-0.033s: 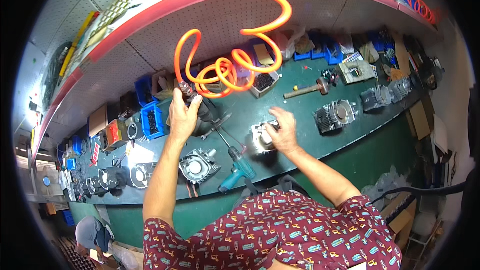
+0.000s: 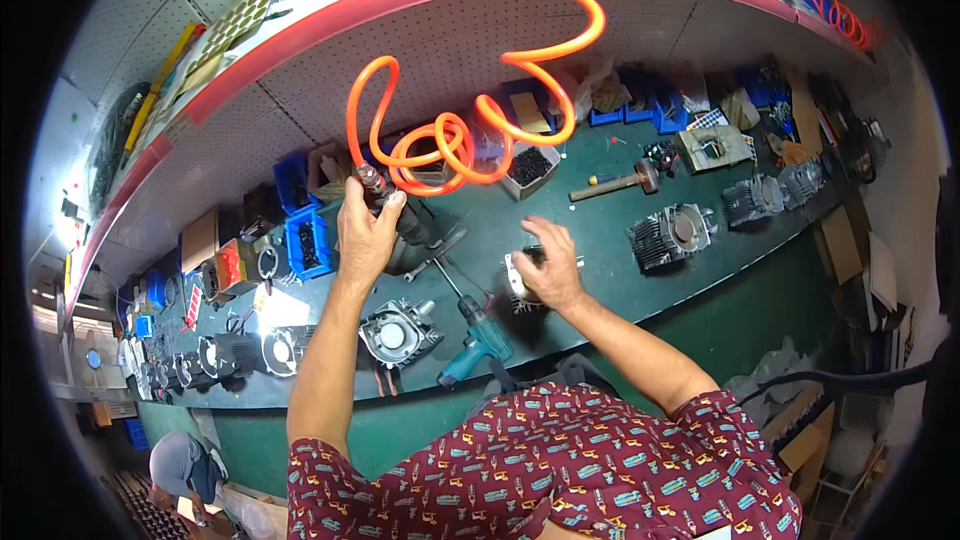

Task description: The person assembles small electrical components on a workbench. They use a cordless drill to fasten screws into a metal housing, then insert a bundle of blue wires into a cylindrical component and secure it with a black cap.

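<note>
My left hand (image 2: 368,232) is wrapped round a black air tool (image 2: 414,228), held above the bench. An orange coiled hose (image 2: 452,155) joins the tool at a metal fitting above my thumb. My right hand (image 2: 550,270) is over a finned metal motor housing (image 2: 517,280), its bent fingers apart. The hand hides much of that housing, and whether the fingertips touch it is unclear. Between my arms lies a teal power drill (image 2: 480,342) with a long bit pointing away from me. Left of it sits another motor housing (image 2: 398,333) with a round pale centre.
A hammer (image 2: 625,183) lies toward the back, right of a box of black screws (image 2: 530,170). A finned housing (image 2: 672,237) stands to the right. Blue bins (image 2: 308,243) and more housings (image 2: 225,355) line the left side. A person (image 2: 185,468) bends down at lower left.
My right hand has moved slightly left and its fingers have spread. The housing beneath it now shows a different face. My left hand keeps its hold on the air tool.
</note>
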A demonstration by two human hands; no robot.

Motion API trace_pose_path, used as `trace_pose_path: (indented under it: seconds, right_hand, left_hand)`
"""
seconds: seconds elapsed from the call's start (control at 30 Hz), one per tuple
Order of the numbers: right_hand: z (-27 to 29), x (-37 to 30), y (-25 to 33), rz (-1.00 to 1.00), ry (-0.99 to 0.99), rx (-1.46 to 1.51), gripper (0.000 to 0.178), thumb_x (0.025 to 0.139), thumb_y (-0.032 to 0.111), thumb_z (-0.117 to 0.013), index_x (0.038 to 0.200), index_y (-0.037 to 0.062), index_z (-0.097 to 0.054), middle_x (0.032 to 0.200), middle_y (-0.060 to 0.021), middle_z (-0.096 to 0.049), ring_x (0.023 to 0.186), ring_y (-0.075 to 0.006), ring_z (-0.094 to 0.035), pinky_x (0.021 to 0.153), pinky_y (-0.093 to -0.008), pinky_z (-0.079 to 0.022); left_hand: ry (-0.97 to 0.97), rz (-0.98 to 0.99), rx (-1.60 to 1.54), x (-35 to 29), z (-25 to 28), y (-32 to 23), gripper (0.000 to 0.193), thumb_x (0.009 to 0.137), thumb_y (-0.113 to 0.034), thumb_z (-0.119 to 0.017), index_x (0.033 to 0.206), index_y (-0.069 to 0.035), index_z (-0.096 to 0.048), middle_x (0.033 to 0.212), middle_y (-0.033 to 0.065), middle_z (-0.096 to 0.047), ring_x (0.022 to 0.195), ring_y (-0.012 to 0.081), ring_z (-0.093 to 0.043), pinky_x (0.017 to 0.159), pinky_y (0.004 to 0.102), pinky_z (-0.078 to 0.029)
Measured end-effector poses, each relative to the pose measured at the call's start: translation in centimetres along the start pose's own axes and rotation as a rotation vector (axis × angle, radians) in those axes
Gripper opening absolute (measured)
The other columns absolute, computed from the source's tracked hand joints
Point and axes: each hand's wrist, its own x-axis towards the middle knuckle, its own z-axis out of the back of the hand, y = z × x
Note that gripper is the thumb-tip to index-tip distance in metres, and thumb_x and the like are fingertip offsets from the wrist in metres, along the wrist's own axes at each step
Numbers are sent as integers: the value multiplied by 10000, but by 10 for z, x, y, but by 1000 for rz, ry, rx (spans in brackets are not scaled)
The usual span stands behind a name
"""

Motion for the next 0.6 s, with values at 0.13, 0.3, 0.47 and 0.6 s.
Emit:
trace_pose_path:
  seconds: [0.13, 0.3, 0.47, 0.6]
  right_hand:
    - [-60, 22, 84, -9, 101, 330, 653, 813, 284, -794, 1348, 16, -534, 1321, -197, -595, 1224, -345, -551, 1042, -447, -435]
    - [-59, 26, 144, -238, 123, 661, 563, 866, 333, -787, 1249, 12, -527, 954, -142, -686, 848, -271, -675, 778, -389, -537]
    - [-20, 8, 142, -201, 347, 852, 433, 904, 416, -753, 993, 17, -613, 788, -3, -579, 750, -86, -519, 681, -300, -477]
    - [8, 4, 135, -180, 694, 972, 589, 905, 634, -636, 944, 47, -611, 720, 42, -485, 649, -67, -451, 563, -263, -371]
  left_hand:
    - [-55, 47, -44, 1, 18, -64, 395, 917, -100, -733, 1249, -10, -540, 1048, 48, -634, 950, 127, -589, 846, 292, -504]
    - [-113, 55, -213, -12, 27, -110, 408, 900, -122, -743, 1232, -13, -534, 1067, 37, -619, 959, 128, -595, 888, 295, -495]
    - [25, 103, -725, -59, 34, -78, 663, 765, -510, -877, 1115, -58, -542, 1015, -3, -581, 945, 107, -565, 851, 275, -476]
    - [367, 259, -886, -103, 8, -71, 749, 696, -474, -903, 1216, -32, -596, 1194, 119, -614, 1138, 237, -577, 1016, 391, -443]
